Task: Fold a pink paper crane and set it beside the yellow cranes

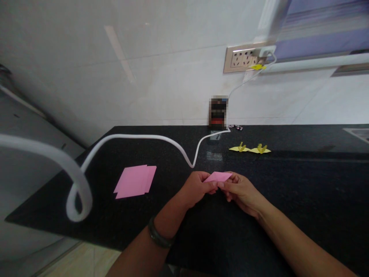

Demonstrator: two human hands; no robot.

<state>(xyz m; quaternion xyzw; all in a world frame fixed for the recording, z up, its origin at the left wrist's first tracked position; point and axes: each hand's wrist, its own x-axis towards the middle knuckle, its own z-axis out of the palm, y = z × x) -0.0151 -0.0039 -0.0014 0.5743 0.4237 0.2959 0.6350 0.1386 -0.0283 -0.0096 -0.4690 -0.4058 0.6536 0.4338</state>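
A small folded piece of pink paper is held up between both hands, just above the black counter. My left hand pinches its left side, thumb on top. On the opposite side my right hand grips it with thumb and fingers, and the two thumbs almost meet at its near edge. Part of the fingers is hidden beneath the paper. To the left lies a loose stack of pink paper sheets, slightly fanned. Beyond my right hand, two folded yellow paper cranes sit side by side.
A thick white cable loops across the left of the black counter. Against the tiled wall leans a phone-like device, its screen blurred. A wall socket holds a white plug and a bit of yellow paper.
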